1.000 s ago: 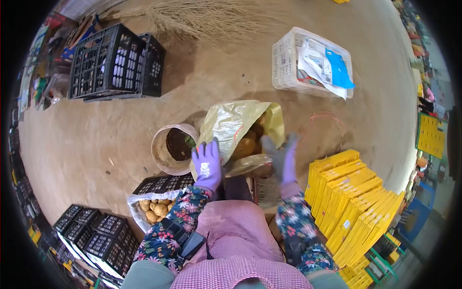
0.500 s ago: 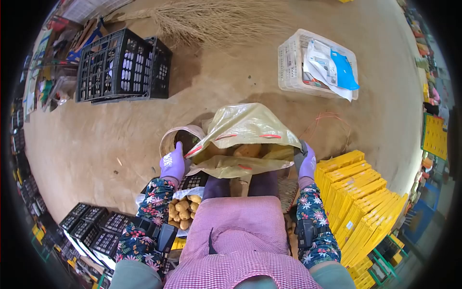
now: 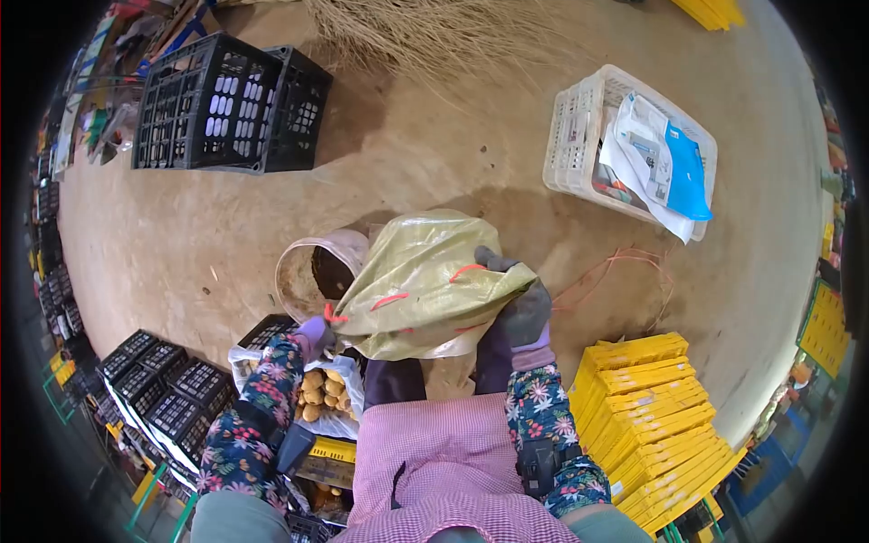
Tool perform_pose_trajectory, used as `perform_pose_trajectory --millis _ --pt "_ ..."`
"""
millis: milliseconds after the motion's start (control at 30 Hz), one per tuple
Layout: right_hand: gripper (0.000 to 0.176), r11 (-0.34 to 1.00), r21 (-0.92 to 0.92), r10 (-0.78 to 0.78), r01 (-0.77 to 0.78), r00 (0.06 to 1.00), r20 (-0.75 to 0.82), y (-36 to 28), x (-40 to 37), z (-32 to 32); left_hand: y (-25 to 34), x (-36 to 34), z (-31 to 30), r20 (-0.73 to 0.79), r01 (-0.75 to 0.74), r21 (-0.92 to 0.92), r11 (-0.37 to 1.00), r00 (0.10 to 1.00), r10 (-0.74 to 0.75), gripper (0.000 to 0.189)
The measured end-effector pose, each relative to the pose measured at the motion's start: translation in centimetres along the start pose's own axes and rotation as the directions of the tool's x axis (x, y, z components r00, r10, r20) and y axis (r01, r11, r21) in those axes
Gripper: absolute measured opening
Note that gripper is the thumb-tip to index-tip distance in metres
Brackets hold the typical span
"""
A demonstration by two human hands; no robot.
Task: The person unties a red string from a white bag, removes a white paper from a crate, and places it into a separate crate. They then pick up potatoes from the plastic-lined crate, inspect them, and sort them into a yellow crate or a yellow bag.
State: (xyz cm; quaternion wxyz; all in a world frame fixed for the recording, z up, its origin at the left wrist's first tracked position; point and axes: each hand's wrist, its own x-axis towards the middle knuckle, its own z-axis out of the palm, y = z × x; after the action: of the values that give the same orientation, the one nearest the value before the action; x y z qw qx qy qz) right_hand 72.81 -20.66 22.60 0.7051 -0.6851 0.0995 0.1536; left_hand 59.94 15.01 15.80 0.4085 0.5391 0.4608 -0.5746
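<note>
A yellowish woven plastic sack [image 3: 407, 312] with red cord threaded through its rim lies across my knees, its mouth drawn together so the contents are hidden. My left hand [image 3: 315, 337], in a purple glove, is closed on the sack's left corner by the red cord. Grey-palmed and gloved too, my right hand [image 3: 525, 312] is wrapped round the gathered right end of the rim. Behind the sack to the left, a dirty whitish bucket [image 3: 294, 281] tilts on the floor. Below my left hand are potatoes [image 3: 323, 395] in a container lined with clear plastic.
Black plastic crates [image 3: 204, 104] stand at the far left, with dry brush twigs [image 3: 425, 36] behind. A white basket [image 3: 575, 136] holding papers sits at the far right. Stacked yellow flat cartons [image 3: 643, 425] rise by my right side. More black crates [image 3: 190, 398] are at left.
The sack's mouth was spread wide with something brown visible inside; now it is folded together. My right hand has moved left and over the rim. My left hand has dropped slightly down and left.
</note>
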Motion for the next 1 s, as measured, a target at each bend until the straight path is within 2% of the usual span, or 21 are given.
perform_pose_trajectory --millis 33,67,100,167,233,267,367,400,467,500,533,600,667,700,733,767,833,900,933,967,1000 --pt "0.023 0.958 0.262 0.129 -0.115 0.991 -0.034 0.3 0.3 0.0 0.8 0.2 1.6 -0.080 0.013 0.455 0.890 0.996 0.026 0.069" --pt "0.022 0.828 0.544 0.158 -0.140 0.987 0.014 1.4 0.7 -0.3 1.3 0.8 2.5 -0.140 0.062 0.805 0.590 0.986 0.087 0.057" --pt "0.025 0.616 0.770 0.187 -0.166 0.980 0.062 2.4 1.0 -0.6 -0.9 1.9 3.4 -0.070 -0.060 0.595 0.802 0.990 0.126 0.054" --pt "0.036 0.617 0.758 0.237 -0.214 0.968 0.081 2.8 -1.0 -2.3 -5.4 4.0 5.2 0.072 -0.197 -0.043 0.979 0.977 0.200 0.048" --pt "0.050 0.708 0.674 0.243 -0.213 0.969 0.051 2.2 -4.6 -4.6 -3.5 -0.6 8.6 0.123 -0.075 -0.117 0.990 0.988 0.089 0.041" --pt "0.053 0.787 0.594 0.194 -0.167 0.981 0.018 1.4 -6.7 -5.5 -4.4 -2.1 9.8 0.052 -0.068 -0.220 0.973 0.995 0.081 0.032" --pt "0.048 0.902 0.359 0.235 -0.238 0.971 0.053 -0.9 -13.5 -5.9 -7.7 -6.3 11.4 0.003 -0.030 -0.409 0.912 0.999 0.034 0.015" --pt "0.046 0.930 0.237 0.274 -0.280 0.960 0.058 -1.1 -15.3 -5.7 -9.1 -8.1 10.4 0.128 0.008 -0.364 0.931 0.991 0.041 0.013" --pt "0.046 0.869 0.283 0.393 -0.405 0.914 0.102 -1.0 -18.0 -4.7 -12.2 -10.4 9.2 0.123 -0.002 0.070 0.998 0.992 -0.007 0.012" --pt "0.046 0.800 0.308 0.492 -0.516 0.856 0.158 -1.3 -19.5 -4.4 -13.8 -11.2 9.3 0.117 0.007 -0.265 0.964 0.993 0.024 0.013" --pt "0.046 0.803 0.308 0.486 -0.511 0.859 0.157 -0.6 -20.3 -4.3 -13.1 -12.0 9.3 0.115 0.001 -0.264 0.965 0.993 0.030 0.013" --pt "0.047 0.735 0.374 0.559 -0.566 0.818 0.138 0.8 -21.6 -3.9 -11.0 -14.6 9.4 0.040 -0.263 0.237 0.935 0.964 0.262 0.006" --pt "0.048 0.757 0.413 0.510 -0.506 0.853 0.110 -1.2 -19.0 -2.9 -11.3 -14.0 9.6 0.048 -0.353 0.294 0.888 0.934 0.355 0.010" --pt "0.048 0.799 0.409 0.456 -0.442 0.887 0.069 -1.4 -18.1 -3.1 -12.3 -12.7 9.0 0.049 -0.563 0.607 0.562 0.732 0.680 0.015" --pt "0.047 0.835 0.399 0.400 -0.379 0.916 0.035 -2.1 -16.9 -3.5 -11.1 -13.3 9.1 0.167 -0.564 0.817 0.120 0.430 0.887 0.020" --pt "0.049 0.876 0.381 0.325 -0.295 0.946 -0.013 -2.9 -15.3 -4.3 -9.9 -14.0 8.7 0.122 -0.606 0.722 0.333 0.586 0.801 0.021" --pt "0.050 0.907 0.367 0.246 -0.208 0.967 -0.061 -5.7 -13.1 -5.1 -4.8 -17.7 8.2 0.021 -0.490 0.470 0.734 0.837 0.546 0.022" --pt "0.052 0.926 0.291 0.294 -0.241 0.943 -0.156 -9.2 -11.1 -5.8 -2.1 -19.0 8.4 0.049 -0.581 0.587 0.564 0.721 0.692 0.026" --pt "0.052 0.933 0.290 0.265 -0.213 0.952 -0.153 -10.0 -10.8 -6.6 0.8 -22.3 9.6 -0.017 -0.689 0.497 0.527 0.600 0.800 0.028" --pt "0.052 0.914 0.352 0.245 -0.200 0.965 -0.089 -10.6 -11.3 -7.5 0.8 -23.1 9.9 -0.111 -0.705 0.338 0.624 0.629 0.770 0.028" --pt "0.053 0.887 0.414 0.242 -0.205 0.970 -0.038 -11.3 -12.5 -8.3 2.2 -25.2 9.8 -0.075 -0.637 0.084 0.767 0.763 0.642 0.029"
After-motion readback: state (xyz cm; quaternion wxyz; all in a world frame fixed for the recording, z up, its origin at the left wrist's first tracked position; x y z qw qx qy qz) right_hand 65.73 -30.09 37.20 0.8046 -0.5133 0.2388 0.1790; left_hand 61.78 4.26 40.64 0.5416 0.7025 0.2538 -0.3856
